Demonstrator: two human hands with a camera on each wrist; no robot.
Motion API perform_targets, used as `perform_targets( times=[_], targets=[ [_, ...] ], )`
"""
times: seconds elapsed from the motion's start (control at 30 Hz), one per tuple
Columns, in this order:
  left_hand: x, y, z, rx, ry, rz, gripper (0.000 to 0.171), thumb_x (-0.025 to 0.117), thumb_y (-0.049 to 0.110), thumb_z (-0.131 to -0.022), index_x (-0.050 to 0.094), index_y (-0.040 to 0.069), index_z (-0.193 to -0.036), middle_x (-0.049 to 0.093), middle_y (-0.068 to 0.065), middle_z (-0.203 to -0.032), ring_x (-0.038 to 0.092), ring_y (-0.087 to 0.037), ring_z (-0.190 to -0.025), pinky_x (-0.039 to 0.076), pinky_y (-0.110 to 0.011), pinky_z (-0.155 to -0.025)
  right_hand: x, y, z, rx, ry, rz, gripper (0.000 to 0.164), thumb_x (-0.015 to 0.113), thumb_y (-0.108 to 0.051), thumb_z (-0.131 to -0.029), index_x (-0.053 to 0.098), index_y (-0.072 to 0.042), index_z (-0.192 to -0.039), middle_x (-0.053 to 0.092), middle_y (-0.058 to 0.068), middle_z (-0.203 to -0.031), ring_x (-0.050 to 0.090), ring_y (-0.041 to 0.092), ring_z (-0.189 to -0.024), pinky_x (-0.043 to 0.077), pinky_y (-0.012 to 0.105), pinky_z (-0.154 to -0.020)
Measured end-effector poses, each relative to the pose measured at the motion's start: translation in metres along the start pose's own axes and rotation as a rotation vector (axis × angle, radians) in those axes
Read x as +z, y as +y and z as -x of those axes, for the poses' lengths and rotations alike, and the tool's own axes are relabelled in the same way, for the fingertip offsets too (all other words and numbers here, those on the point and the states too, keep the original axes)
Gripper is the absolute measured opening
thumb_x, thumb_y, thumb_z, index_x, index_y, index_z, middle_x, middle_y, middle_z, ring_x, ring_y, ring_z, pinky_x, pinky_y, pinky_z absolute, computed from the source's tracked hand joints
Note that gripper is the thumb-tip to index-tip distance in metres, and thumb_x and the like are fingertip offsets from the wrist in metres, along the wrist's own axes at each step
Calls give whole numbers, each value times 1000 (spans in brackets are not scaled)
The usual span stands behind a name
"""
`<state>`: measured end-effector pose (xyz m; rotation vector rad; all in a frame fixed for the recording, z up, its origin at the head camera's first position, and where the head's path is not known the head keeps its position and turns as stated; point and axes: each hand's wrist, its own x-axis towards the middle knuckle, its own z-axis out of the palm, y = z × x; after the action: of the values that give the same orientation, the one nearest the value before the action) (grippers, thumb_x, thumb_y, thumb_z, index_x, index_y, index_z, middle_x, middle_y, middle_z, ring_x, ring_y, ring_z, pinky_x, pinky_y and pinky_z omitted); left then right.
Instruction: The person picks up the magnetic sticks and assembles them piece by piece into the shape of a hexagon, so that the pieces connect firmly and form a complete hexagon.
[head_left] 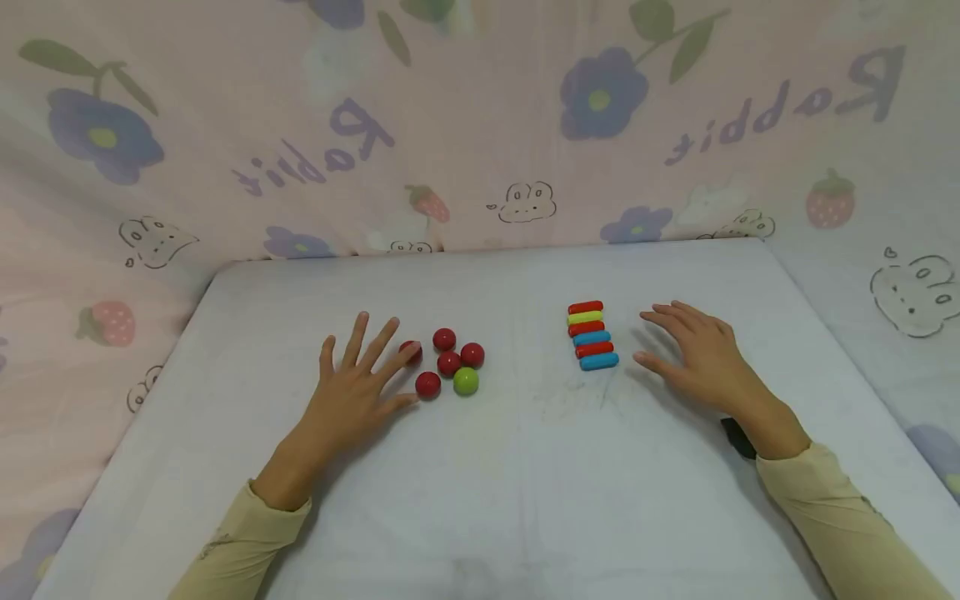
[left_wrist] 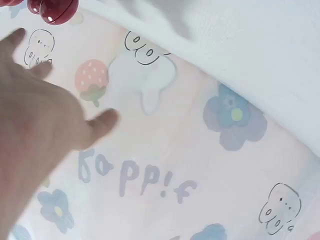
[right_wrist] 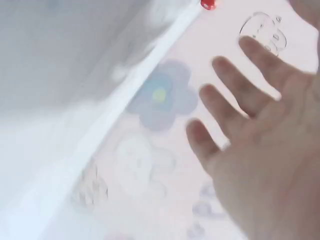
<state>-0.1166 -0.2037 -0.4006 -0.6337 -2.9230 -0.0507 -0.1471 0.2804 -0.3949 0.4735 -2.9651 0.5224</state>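
My left hand [head_left: 349,402] is spread with straight fingers, just left of a loose cluster of glossy red balls [head_left: 444,339] and one green ball [head_left: 466,381]. Its index finger overlaps the leftmost red ball [head_left: 408,357]; whether it touches cannot be told. In the left wrist view, dark red balls [left_wrist: 59,10] show at the top edge. To the right, a column of short rods, red [head_left: 586,307], yellow [head_left: 585,318] and blue [head_left: 599,362], lies side by side. My right hand [head_left: 701,358] hovers right of these rods, fingers extended and holding nothing. One red tip [right_wrist: 208,4] appears in the right wrist view.
Both groups rest on a white-covered table [head_left: 480,517]. Behind and beside it hangs a pink cloth [head_left: 465,125] printed with flowers, rabbits and strawberries. Faint dark smudges mark the cover below the rods. A black object [head_left: 738,438] shows under the right wrist.
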Motion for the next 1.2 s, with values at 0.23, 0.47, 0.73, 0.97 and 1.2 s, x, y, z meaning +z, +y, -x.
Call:
perform_targets(
  times=[0.23,0.47,0.73,0.97,1.2],
  targets=[
    [-6,7,0,152,63,-18,64,63,51,-92,44,31,-150,21,-4,-164,5,-34,-154,20,-67,-109,6,-25,-2,-171,71,-50,52,80,-28,-84,63,-13,-130,60,12,-134,49,38,-130,33,68,-102],
    [-13,22,-2,215,128,156,47,73,34,-90,62,22,-134,56,-6,-136,42,-29,-133,36,-54,-100,13,-35,-3,-242,89,-12,33,82,-19,-82,72,-13,-112,69,10,-112,61,32,-108,45,56,-95],
    [-14,26,-3,232,118,228,38,82,21,-82,71,18,-119,68,-3,-118,62,-23,-110,51,-43,-86,17,-39,-6,-276,69,-7,26,84,-16,-79,74,-11,-103,71,7,-104,64,28,-97,52,49,-85],
    [-9,27,-2,217,45,304,36,82,18,-82,72,19,-117,68,-1,-120,68,-18,-107,56,-40,-86,18,-38,-5,-245,28,-2,26,83,-15,-80,74,-11,-104,70,8,-106,63,29,-97,52,51,-87],
    [-10,26,0,172,16,326,38,83,15,-80,73,19,-116,69,-1,-114,68,-19,-101,58,-38,-88,16,-38,-6,-240,3,-12,26,82,-16,-81,73,-11,-104,69,7,-106,63,28,-97,53,50,-87]
  ],
)
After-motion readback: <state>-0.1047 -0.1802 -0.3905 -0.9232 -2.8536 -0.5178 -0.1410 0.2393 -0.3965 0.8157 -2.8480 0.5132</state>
